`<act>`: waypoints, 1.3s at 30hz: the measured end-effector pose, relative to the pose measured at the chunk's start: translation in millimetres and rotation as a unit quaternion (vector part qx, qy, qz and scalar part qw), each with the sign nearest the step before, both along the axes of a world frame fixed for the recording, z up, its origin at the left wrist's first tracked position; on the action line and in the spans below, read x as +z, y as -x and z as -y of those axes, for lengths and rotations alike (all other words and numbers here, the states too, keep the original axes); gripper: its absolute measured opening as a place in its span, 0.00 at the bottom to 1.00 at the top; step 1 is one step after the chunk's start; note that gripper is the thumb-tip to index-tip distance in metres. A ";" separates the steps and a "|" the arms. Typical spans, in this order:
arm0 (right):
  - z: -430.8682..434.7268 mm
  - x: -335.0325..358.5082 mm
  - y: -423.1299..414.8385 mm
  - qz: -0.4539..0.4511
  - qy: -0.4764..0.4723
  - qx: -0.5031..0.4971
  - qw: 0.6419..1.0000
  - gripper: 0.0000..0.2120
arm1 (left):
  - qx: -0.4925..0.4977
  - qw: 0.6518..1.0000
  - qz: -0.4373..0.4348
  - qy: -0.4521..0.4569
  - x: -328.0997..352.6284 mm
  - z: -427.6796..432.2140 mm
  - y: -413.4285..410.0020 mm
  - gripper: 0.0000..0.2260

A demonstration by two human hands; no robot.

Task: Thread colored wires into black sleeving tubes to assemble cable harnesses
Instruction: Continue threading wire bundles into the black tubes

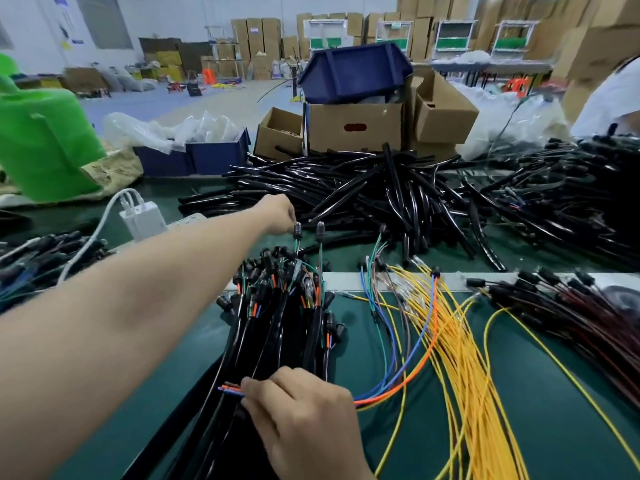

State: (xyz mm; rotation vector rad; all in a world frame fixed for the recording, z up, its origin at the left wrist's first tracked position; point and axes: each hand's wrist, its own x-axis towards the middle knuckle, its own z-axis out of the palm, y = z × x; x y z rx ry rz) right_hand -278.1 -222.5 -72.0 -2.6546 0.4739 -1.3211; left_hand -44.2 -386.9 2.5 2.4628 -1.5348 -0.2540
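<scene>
While my right hand (304,420) pinched the coloured wires (231,390) between thumb and fingertips, near the middle of the tabletop's (540,427) near edge, their cut ends stuck out just past the fingers. My left hand (277,214) reached far out to the near fringe of the pile of black sleeving tubes (363,188), which lay toward the far edge. Its fingers were turned away from the camera, so I could not tell whether it held a tube or only touched one. Between the two hands lay a bundle of finished harnesses (277,323), and to the right of my right hand a fan of yellow wires (460,358).

As I judged it, the risk sat at the tips. The ends looked uneven, so one could snag on a tube mouth and buckle or fall behind the rest. The long tails lay loose against the yellow wires and could tangle when pulled.

The held wires pointed toward the left edge. Their long axis ran left to right at the grip, then curved away toward the far edge.
</scene>
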 end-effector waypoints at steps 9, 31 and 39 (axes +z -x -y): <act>0.4 -1.3 1.7 0.002 -0.041 0.025 0.999 0.07 | 0.053 0.791 -0.383 0.474 107.5 -71.2 -26.4 0.04; -22.0 12.7 19.5 0.080 -0.241 0.056 0.966 0.01 | -0.160 0.938 -0.175 0.252 -41.4 -284.9 94.7 0.05; -20.1 14.9 18.5 0.080 -0.221 0.089 0.968 0.09 | -0.146 0.924 -0.235 0.263 -48.3 -278.3 92.6 0.05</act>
